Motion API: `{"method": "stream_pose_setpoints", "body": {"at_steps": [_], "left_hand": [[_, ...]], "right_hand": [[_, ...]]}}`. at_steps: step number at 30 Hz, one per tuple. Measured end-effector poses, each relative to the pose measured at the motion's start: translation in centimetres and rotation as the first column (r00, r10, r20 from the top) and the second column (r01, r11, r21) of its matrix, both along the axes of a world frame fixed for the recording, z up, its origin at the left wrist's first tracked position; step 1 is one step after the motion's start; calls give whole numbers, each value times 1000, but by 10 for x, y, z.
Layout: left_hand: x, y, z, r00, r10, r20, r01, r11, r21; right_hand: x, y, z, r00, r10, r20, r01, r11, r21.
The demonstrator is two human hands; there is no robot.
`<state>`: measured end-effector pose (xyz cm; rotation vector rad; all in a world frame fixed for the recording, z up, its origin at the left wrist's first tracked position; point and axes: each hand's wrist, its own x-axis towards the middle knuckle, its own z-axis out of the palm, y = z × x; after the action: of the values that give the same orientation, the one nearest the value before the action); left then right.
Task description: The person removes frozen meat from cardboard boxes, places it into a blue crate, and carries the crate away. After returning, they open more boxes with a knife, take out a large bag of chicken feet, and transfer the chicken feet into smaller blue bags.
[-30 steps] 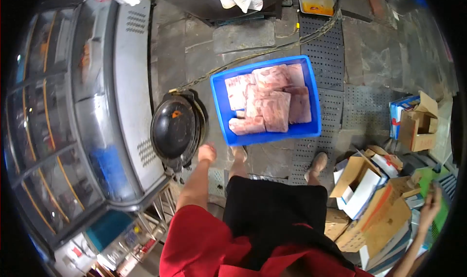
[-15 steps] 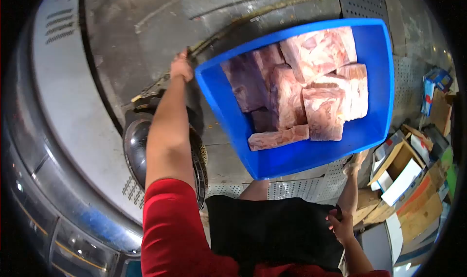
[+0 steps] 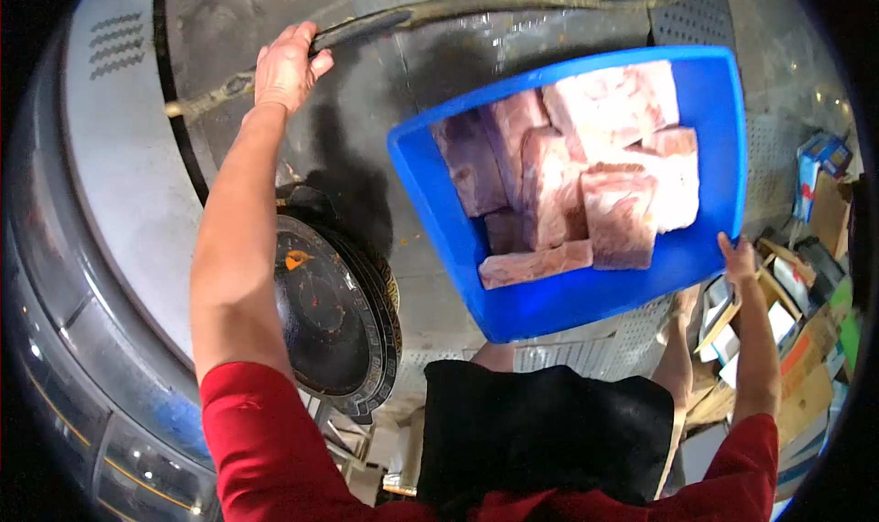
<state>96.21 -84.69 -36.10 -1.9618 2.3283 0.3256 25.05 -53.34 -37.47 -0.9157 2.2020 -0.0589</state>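
A blue plastic bin (image 3: 508, 316) holds several blocks of pale pink, frozen-looking meat (image 3: 618, 211). Its near right corner is in the grasp of my right hand (image 3: 739, 258), with fingers at the rim. My left hand (image 3: 287, 71) is wrapped over a long, thin, dirty brown pole (image 3: 439, 11), left of the bin and apart from it. The pole stretches past the bin's far side, its left end (image 3: 174, 109) by the grey machine panel. Most of my left fingers' undersides are hidden.
A round black stool-like seat (image 3: 325, 311) stands below my left forearm. A grey metal casing (image 3: 119, 156) curves along the left. Cardboard boxes and scraps (image 3: 797, 375) are piled at right. Perforated metal plates (image 3: 774, 156) cover parts of the floor.
My left hand has moved up and left, and the pole has shifted with it. My right hand has gone from near my lap, where it held something small and dark, to the bin's corner.
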Motion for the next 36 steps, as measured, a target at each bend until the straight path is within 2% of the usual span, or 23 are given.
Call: {"method": "stream_pose_setpoints", "body": {"at_steps": [2,4,6,7,8,10,12,13,14,16,17,21,23,24,25,26,27,28,29,30,32,34,36], "left_hand": [[-25,-9,55,976,-194,95,197,980,-19],[-60,-10,100,967,-198,161,206,978,-31],[-84,3,128,970,-201,133,203,979,6],[-91,13,135,978,-207,14,208,975,-75],[-104,20,151,978,-207,20,208,975,-81],[-136,40,183,992,101,-79,-89,985,145],[-151,64,186,870,193,-455,-111,973,201],[-175,78,201,789,246,-563,-136,963,231],[-197,87,212,788,249,-562,-136,962,235],[-234,102,234,578,397,-713,-322,914,248],[-257,108,252,495,342,-799,-326,925,194],[-311,110,302,462,297,-836,-391,914,109],[-333,113,295,483,307,-820,-430,899,83],[-341,120,280,485,336,-807,-474,877,80],[-325,130,238,575,261,-776,-430,903,-15],[-307,140,190,652,174,-738,-376,919,-116],[-313,156,168,758,101,-645,-300,931,-206],[-294,177,133,771,196,-606,-228,973,23],[-281,196,110,962,130,-241,-97,985,144],[-275,216,90,980,78,-181,-40,978,207],[-281,237,68,940,334,-63,-301,904,302],[-285,236,61,882,468,-62,-438,860,263],[-281,228,62,879,474,47,-465,832,302]], "right_hand": [[17,-22,10,932,264,-249,-211,952,220],[17,-23,10,934,303,-188,-288,952,101],[26,-35,23,950,285,-124,-258,946,198],[40,-44,40,985,168,-27,-159,964,214],[32,-35,34,979,181,90,-184,982,34],[44,-51,56,964,265,23,-262,934,244],[42,-46,55,964,261,42,-263,937,229],[44,-48,56,952,307,18,-304,929,210],[46,-45,58,937,349,-4,-341,919,198],[43,-40,55,919,394,10,-393,916,84],[46,-43,60,916,399,40,-401,914,62],[50,-21,41,890,424,170,-430,903,-2],[56,11,21,678,734,-51,-735,677,-28],[57,25,23,780,577,243,-603,797,41],[61,37,24,793,342,504,-473,867,156],[61,36,32,794,330,511,-459,876,146],[59,32,49,778,89,621,-334,897,289],[56,35,64,719,-169,674,-216,868,448],[47,41,69,660,-254,708,-44,927,373],[28,46,77,676,-268,686,5,933,360],[-16,58,101,600,-341,724,239,940,245],[-64,72,131,719,-338,607,256,941,221],[-100,82,175,778,-383,498,284,921,266]]}}
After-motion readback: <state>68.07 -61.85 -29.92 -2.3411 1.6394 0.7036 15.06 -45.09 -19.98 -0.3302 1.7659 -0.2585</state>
